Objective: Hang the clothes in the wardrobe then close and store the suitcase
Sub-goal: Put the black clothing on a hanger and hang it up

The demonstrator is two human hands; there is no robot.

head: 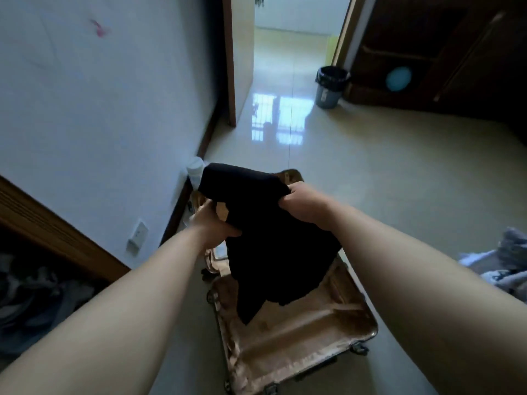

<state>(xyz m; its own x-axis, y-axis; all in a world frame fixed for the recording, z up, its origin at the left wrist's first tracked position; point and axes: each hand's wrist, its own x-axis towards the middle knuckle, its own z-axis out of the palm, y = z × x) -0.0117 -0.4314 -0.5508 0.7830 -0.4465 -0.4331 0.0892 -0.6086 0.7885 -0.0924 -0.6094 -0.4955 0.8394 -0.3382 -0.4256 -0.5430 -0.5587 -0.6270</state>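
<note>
Black garment (273,246) hangs from our fingers (285,201), left hand (214,223) and right hand (305,206) each clenched on its upper edge; directly below them the suitcase (299,352) lies open. We judge unpacking is underway; next it needs carrying off and hanging.

Left grip (218,223): is pinching the left edge of a black garment (273,252), thumb lying across the front.
Right grip (305,206): is clutching a bunched fold at the garment's upper right.
Black garment: is hanging between both grips, its lower end dangling over the suitcase (302,334).
Suitcase: is lying open on the floor (385,172), showing a tan lining.
Floor: pale glossy tiles are reflecting window light.
Bin (330,86): grey with a dark liner, is standing far ahead beside dark wooden furniture (445,47).
Wall (99,104): white, is running along the left, carrying a socket (138,233) low down.
</note>
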